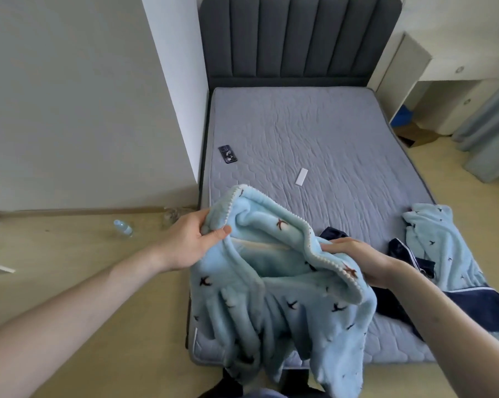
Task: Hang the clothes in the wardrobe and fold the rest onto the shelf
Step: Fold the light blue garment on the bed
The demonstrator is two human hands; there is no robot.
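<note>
A fluffy light-blue garment with small dark bird prints and a white beaded trim (288, 297) hangs over the bed's near edge, held up by both hands. My left hand (190, 242) pinches its trimmed edge at the left. My right hand (357, 258) grips the trimmed edge at the right. A second light-blue piece of the same fabric (440, 242) lies on the mattress at the right. Dark navy clothing (481, 308) lies beneath and beside it.
The grey mattress (314, 133) fills the middle, with a dark padded headboard (297, 38) behind. A phone (227, 153) and a small white object (301, 176) lie on it. A water bottle (123, 227) lies on the wooden floor at the left. A white desk (443, 67) stands at the right.
</note>
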